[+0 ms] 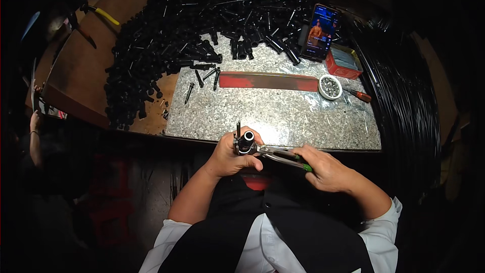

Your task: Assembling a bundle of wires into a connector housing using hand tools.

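Observation:
Close to my body, just off the table's front edge, my left hand (230,155) grips a black tubular part (246,144). Its pale round open end faces up, and a thin dark piece rises beside it. My right hand (327,168) is closed around the green-tipped handles of a pair of pliers (285,156). The metal jaws of the pliers meet the tube's side at my left fingers; what lies between the jaws is too small to make out. My left thumb is stretched out below the jaws.
A large heap of black tubular parts (202,15) covers the back and left. On the speckled stone slab (283,114) lie a red-brown bar (268,81), a white bowl of small metal pieces (330,87), a screwdriver (357,94) and a red box (344,63). A phone (321,33) stands behind; black rods (399,91) fill the right.

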{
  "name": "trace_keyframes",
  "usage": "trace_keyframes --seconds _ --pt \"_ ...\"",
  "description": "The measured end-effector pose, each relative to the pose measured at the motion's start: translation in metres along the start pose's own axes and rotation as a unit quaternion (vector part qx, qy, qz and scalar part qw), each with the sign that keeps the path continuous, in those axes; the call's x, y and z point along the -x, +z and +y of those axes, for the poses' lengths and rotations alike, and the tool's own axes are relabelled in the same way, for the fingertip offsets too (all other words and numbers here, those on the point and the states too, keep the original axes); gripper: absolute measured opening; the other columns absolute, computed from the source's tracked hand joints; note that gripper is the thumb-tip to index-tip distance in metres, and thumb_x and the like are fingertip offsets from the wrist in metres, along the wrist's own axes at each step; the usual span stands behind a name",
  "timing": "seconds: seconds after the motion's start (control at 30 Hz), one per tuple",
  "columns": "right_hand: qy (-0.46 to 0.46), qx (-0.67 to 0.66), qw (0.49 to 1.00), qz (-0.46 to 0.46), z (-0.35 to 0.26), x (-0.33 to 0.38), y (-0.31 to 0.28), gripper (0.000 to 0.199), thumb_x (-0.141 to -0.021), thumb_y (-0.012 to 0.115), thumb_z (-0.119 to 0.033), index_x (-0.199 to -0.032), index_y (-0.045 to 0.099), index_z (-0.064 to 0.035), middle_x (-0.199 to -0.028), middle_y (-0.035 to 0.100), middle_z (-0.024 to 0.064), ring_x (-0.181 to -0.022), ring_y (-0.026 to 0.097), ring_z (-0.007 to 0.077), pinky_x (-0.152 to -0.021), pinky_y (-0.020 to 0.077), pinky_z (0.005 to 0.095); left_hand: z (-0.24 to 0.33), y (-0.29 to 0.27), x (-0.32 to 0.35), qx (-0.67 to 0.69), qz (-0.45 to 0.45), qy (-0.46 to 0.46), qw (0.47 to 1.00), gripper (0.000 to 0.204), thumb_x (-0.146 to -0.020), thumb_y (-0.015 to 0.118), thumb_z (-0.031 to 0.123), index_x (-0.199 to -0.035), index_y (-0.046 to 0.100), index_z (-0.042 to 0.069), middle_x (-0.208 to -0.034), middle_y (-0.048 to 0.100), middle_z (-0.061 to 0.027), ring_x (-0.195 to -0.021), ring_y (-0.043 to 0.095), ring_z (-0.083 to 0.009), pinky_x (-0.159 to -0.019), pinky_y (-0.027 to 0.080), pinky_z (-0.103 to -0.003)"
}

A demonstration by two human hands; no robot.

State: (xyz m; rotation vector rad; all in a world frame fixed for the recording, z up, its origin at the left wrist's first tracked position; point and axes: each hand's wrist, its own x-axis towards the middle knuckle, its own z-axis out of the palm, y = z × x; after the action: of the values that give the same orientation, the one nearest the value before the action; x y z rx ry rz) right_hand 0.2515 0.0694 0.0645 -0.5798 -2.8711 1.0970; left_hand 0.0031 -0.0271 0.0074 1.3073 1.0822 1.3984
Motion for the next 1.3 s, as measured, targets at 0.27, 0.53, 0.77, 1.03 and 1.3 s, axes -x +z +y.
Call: trace_keyframes --seconds 0.27,0.53,0.77,1.03,1.3 --pt "0.013 -0.118 0.991 -0.053 0.004 -0.01 0.014 0.048 -0.073 0.051 0.004 -0.119 0.04 -0.0005 -0.103 0.052 0.0221 -0.095 0.055 0.0388 -0.083 0.0435 0.0431 -0.008 0.004 0.004 0.12 0.044 -0.047 0.991 0.069 -0.051 0.082 0.045 -0.097 0.054 0.003 -0.084 0.054 0.0031 -0.069 0.047 -0.0036 -0.061 0.037 -0.018" --pt "0.06 -0.097 0.993 -0.009 0.001 -0.018 0.024 0.029 -0.083 0.067 -0.02 -0.1 0.051 -0.0019 -0.073 0.057 0.0147 -0.067 0.06 0.0294 -0.062 0.0458 0.0361 -0.01 0.008 0.006 0.156 0.056 -0.031 0.986 0.061 -0.056 0.084 0.038 -0.096 0.055 0.004 -0.078 0.051 0.0047 -0.067 0.045 -0.0029 -0.059 0.035 -0.018" --pt "0.009 0.028 0.995 0.097 0.007 -0.019 0.023 0.029 -0.079 0.07 -0.018 -0.086 0.047 -0.0018 -0.067 0.058 0.0182 -0.062 0.059 0.0403 -0.052 0.0459 0.044 -0.015 0.007 0.003 0.118 0.069 -0.002 0.991 0.052 -0.063 0.085 0.027 -0.099 0.056 0.004 -0.067 0.039 0.0106 -0.061 0.033 -0.002 -0.054 0.026 -0.018" --pt "0.044 0.067 0.982 0.17 0.021 -0.013 0.017 0.024 -0.078 0.071 -0.011 -0.088 0.05 -0.0039 -0.067 0.058 0.0173 -0.063 0.06 0.0375 -0.053 0.0455 0.0403 -0.019 0.006 0.0 0.075 0.075 0.022 0.994 0.057 -0.064 0.085 0.026 -0.103 0.052 0.0 -0.062 0.042 0.0084 -0.057 0.037 -0.0016 -0.055 0.03 -0.018" --pt "0.078 0.052 0.915 0.393 0.049 -0.013 -0.042 0.006 -0.084 0.055 -0.002 -0.088 0.05 -0.0021 -0.066 0.055 0.0158 -0.058 0.056 0.0299 -0.056 0.0432 0.0348 -0.022 0.002 0.003 0.048 0.111 0.03 0.992 0.067 -0.065 0.084 0.026 -0.111 0.045 -0.003 -0.058 0.045 0.0059 -0.053 0.043 -0.0033 -0.052 0.032 -0.018"
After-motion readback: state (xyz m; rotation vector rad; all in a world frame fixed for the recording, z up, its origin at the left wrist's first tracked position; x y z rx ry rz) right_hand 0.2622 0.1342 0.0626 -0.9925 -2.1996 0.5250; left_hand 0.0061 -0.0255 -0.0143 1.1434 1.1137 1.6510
